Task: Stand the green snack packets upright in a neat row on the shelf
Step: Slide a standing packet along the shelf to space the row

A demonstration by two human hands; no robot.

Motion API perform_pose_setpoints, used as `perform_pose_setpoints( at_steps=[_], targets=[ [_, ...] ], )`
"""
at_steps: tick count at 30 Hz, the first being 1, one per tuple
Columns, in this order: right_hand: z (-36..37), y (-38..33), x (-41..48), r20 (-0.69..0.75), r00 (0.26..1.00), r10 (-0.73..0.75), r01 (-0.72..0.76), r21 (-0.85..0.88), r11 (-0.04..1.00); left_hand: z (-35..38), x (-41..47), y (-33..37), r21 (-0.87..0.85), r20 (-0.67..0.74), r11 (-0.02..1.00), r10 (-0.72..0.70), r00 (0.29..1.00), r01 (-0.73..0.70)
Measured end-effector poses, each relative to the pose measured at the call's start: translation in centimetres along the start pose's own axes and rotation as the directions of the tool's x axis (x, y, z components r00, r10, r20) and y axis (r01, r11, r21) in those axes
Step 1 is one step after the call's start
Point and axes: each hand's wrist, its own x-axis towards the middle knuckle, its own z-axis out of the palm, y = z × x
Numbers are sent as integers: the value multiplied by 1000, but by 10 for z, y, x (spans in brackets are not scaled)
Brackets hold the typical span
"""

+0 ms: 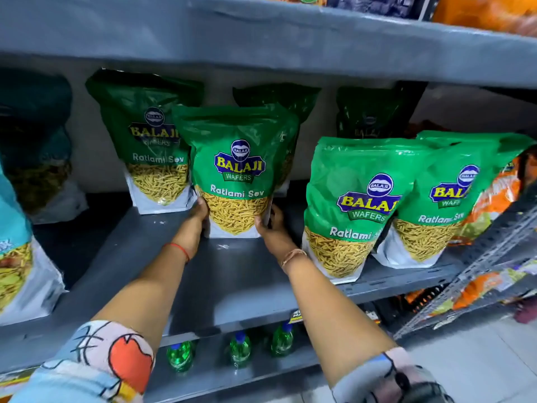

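At mid-shelf on the grey metal shelf (232, 274), both arms reach forward; the left hand (200, 212) and right hand (271, 225) clasp the lower edges of an upright green foil Ratlami Sev packet (236, 170), flanked by matching packets.

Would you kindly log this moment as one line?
both hands grip packet | left hand | right hand | packet upright on shelf

Six green snack packets (238, 170), three green bottles (240, 349), two hands (200, 213)
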Motion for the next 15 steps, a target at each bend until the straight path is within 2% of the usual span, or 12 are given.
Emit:
perform_pose_setpoints(
  at_steps=[2,5,8,12,15],
  targets=[
    [2,17,14,-40,999,25,-26,-33,999,-1,1,-8,49,-36,999,-3,999,4],
    [6,37,31,-58,997,43,-46,-53,998,-6,-5,-15,35,-6,999,39,999,-39],
    [7,18,6,-3,999,40,-40,-85,996,-9,-15,-18,118,22,992,32,999,-35],
    [2,15,-26,22,997,77,-74,-105,992,-18,-27,-43,60,41,998,-1,999,-1],
    [-3,18,-54,23,997,73,-70,-104,992,-14,-68,-39,99,-10,995,-13,1000,14]
  ],
)
